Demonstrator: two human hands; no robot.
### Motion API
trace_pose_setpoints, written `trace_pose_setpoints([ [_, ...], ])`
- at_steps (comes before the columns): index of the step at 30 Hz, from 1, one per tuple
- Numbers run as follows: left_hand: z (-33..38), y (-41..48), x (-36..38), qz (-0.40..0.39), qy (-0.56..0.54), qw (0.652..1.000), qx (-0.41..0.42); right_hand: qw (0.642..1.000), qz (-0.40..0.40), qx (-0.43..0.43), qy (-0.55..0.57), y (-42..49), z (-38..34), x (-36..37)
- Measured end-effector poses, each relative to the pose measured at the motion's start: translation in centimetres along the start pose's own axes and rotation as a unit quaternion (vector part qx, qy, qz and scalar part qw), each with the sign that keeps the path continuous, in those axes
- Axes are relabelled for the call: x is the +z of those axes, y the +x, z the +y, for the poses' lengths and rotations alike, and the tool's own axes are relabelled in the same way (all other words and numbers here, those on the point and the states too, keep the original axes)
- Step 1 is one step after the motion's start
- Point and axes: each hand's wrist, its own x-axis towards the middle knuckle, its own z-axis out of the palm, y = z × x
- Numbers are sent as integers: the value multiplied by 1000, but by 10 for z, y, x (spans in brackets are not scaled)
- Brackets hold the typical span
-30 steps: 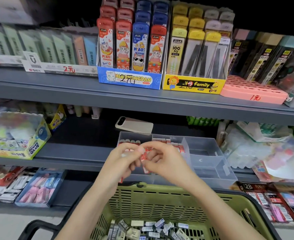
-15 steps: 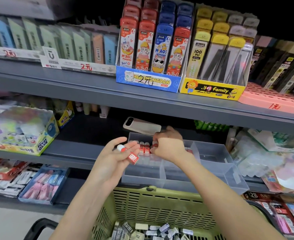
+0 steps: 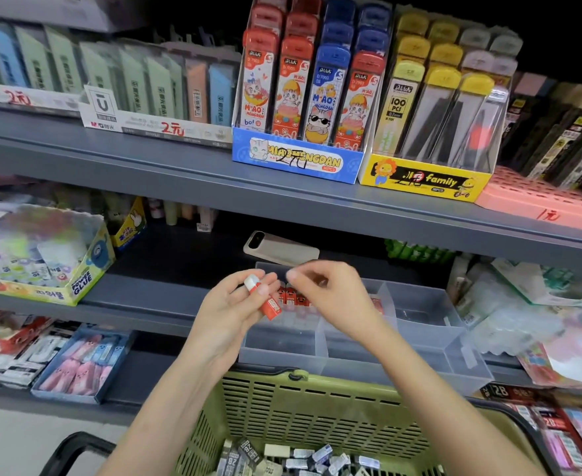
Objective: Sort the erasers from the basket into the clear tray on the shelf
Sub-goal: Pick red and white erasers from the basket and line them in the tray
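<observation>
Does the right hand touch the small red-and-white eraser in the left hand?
Apart: head view shows a gap between right hand and eraser, which the left hand holds.

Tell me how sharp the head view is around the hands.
Head view: the left hand and its red-and-white eraser are sharp; the right hand smears slightly; the glue box at the left edge is blurred; shelf edges bow from the wide lens.

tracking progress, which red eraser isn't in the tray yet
The red eraser held in the left hand; the other red erasers stand upright inside the clear tray.
</observation>
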Motion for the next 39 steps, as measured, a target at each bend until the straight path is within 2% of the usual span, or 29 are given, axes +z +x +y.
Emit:
trace_pose_setpoints([
  [1, -1, 0, 2, -1, -7, 1000, -1, 996, -17, 4, 88, -6, -7, 3],
  [2, -2, 0, 4, -4, -11, 1000, -4, 992, -29, 2, 123, -11, -12, 5],
  [7, -3, -2, 15, -65, 26, 997, -10, 992, -85, -18, 87, -13, -13, 6],
  [11, -6, -3, 19, -73, -2, 997, -41, 991, -99, -15, 85, -8, -6, 1],
  [12, -6, -4, 19, -66, 31, 997, -31, 990, -90, -2, 106, -5, -3, -2],
  [13, -7, -5, 17, -52, 108, 993, -2, 990, -68, 10, 124, -1, 1, -5],
  [14, -9, -4, 13, -31, 227, 972, 50, 991, -33, 21, 131, 4, 5, -8],
  [15, -11, -3, 8, -12, 363, 924, 118, 992, 7, 32, 126, 9, 11, -11],
  [17, -17, 0, -4, -6, 571, 788, 231, 992, 58, 63, 91, 18, 20, -13],
  [19, -22, 2, -9, -40, 669, 696, 258, 995, 49, 85, 19, 27, 26, -10],
  [21, -26, 2, -9, -68, 717, 643, 259, 993, 13, 84, -79, 34, 29, -5],
  [23, -27, 5, -7, -77, 742, 618, 247, 987, -17, 74, -143, 37, 31, -1],
  [26, -28, 10, -8, -89, 771, 591, 221, 980, -75, 81, -164, 38, 37, 1],
  [29, -30, 13, -12, -101, 781, 582, 202, 968, -112, 58, -218, 37, 48, 4],
  [34, -28, 12, -10, -109, 759, 612, 192, 926, -119, -9, -358, 34, 56, 10],
  [37, -27, 8, -10, -100, 732, 643, 202, 924, -64, -41, -376, 24, 52, 6],
  [39, -25, 1, -11, -83, 711, 662, 223, 945, 6, -55, -323, 7, 47, -1],
])
